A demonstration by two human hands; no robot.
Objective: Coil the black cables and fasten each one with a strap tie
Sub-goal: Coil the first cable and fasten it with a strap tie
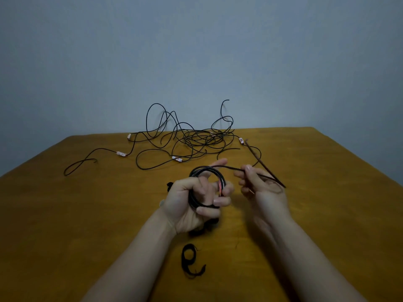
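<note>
Nearest the camera a black strap tie [190, 261] lies curled on the brown table [87, 214], just this side of the left hand [194, 203]. That hand is clenched around a coil [205, 186] of black cable, several loops gathered in the fist, with a pale label showing on the coil's right side. To the right of the coil the right hand [259, 186] pinches the free tail of the same cable [270, 177] between thumb and fingertips (the tail runs from the coil through the fingers, then bends back away from the coil toward the far side of the table). Beyond the coil, well apart, the remaining cables [196, 138] lie in a loose tangle, some loops standing up off the table. The cable looks thin, light and springy, so loops will likely pop open unless the fist stays tight; holding at the coil's crossing point seems best.
</note>
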